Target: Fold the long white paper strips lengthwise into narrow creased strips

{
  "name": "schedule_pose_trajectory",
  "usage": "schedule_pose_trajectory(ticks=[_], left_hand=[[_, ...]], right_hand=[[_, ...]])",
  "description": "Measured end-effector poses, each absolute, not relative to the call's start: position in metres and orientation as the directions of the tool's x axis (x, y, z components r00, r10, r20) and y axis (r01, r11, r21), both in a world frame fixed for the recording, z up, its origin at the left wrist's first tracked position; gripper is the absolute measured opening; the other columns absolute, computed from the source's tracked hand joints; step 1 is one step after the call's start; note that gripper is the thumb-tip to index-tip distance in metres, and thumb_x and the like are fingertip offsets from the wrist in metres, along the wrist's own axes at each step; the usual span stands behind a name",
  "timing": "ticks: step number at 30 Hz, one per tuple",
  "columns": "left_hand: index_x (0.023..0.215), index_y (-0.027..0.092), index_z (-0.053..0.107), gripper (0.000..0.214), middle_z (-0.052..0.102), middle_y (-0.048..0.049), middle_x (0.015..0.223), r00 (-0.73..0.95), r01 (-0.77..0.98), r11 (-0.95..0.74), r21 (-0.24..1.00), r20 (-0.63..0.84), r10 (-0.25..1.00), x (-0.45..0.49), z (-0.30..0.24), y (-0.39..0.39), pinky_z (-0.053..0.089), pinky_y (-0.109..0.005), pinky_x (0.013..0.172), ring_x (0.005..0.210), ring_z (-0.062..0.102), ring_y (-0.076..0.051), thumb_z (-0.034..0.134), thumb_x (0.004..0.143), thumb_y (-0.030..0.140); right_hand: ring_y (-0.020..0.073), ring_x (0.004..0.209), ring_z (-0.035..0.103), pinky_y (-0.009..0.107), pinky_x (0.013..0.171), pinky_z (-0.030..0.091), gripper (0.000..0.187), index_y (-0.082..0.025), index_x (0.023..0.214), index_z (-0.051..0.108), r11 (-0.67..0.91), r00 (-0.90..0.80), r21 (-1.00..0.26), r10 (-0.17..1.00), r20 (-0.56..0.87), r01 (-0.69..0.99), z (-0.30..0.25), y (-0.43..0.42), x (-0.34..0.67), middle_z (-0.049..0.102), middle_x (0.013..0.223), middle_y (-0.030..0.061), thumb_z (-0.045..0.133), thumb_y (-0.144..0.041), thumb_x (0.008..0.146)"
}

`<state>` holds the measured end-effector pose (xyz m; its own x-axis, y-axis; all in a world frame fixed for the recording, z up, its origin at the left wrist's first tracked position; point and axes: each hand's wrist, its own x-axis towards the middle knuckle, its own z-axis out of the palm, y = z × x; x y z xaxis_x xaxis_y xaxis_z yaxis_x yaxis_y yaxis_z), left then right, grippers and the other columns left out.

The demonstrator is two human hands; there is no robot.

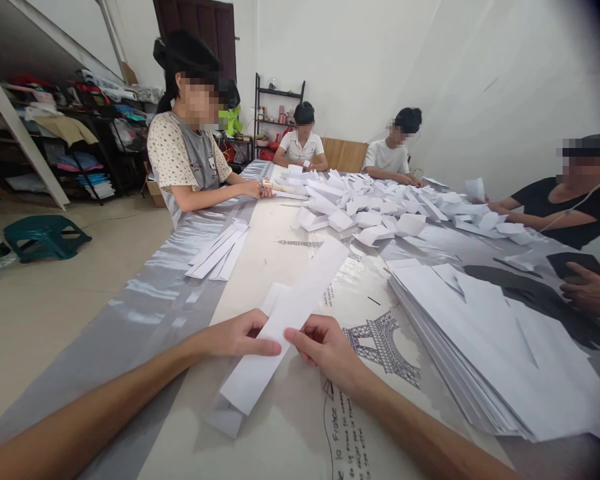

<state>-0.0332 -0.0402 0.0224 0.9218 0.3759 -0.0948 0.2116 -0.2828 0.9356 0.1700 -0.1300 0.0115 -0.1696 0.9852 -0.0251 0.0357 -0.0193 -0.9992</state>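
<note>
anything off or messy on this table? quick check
Nothing looks damaged or spilled. The stack of white sheets right of the hands has slid into a fan, its edges not squared. Folded pieces lie in a loose heap mid-table. Left hand and right hand pinch a long paper strip that runs diagonally.

We're seeing a matt white paper strip and a stack of smooth paper sheets, all on a glossy plastic table cover that's shiny silver along its left edge. The stool looks like plain green plastic.
</note>
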Motion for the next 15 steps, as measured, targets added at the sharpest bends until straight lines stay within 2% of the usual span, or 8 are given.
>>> schedule_pose_trajectory(ticks=[4,9,12,15], left_hand=[[0.065,0.016,0.046,0.044,0.034,0.004,0.061,0.908,0.249,-0.265,0.932,-0.129,0.399,-0.0327,0.0216,-0.0373,0.02,-0.024,0.048,0.054,0.03,-0.009,0.062,0.086,0.051],[0.066,0.016,0.049,0.044,0.039,0.003,0.061,0.915,0.29,-0.236,0.928,-0.196,0.353,-0.0363,0.0206,-0.0322,0.022,-0.023,0.046,0.052,0.034,-0.009,0.064,0.083,0.053],[0.066,0.017,0.046,0.044,0.038,0.0031,0.062,0.927,0.271,-0.267,0.925,-0.176,0.331,-0.0349,0.0218,-0.0354,0.022,-0.024,0.047,0.053,0.033,-0.009,0.063,0.085,0.053],[0.065,0.017,0.043,0.045,0.034,0.004,0.061,0.922,0.242,-0.289,0.926,-0.127,0.366,-0.0315,0.0249,-0.0405,0.02,-0.024,0.048,0.054,0.03,-0.008,0.06,0.088,0.051]], right_hand=[[0.0082,0.046,0.03,0.026,0.047,0.022,0.04,-0.019,0.061,0.053,-0.044,-0.115,-0.999,0.992,-0.046,0.021,0.0105,-0.1292,0.1674,0.04,0.047,-0.0073,0.069,-0.046,0.085],[0.0084,0.045,0.028,0.027,0.048,0.02,0.044,-0.019,0.058,0.049,-0.011,0.015,-0.997,1.0,-0.012,-0.078,0.0071,-0.1249,0.1701,0.038,0.044,-0.0077,0.071,-0.047,0.085],[0.0084,0.046,0.027,0.027,0.05,0.02,0.043,-0.02,0.058,0.048,0.01,0.049,-0.994,0.999,0.005,-0.108,0.0057,-0.1231,0.1736,0.038,0.045,-0.0081,0.072,-0.045,0.084],[0.0082,0.046,0.027,0.027,0.05,0.019,0.044,-0.019,0.058,0.047,0.017,0.02,-0.993,1.0,0.015,-0.12,0.0057,-0.1234,0.1741,0.039,0.046,-0.0078,0.073,-0.044,0.084]])
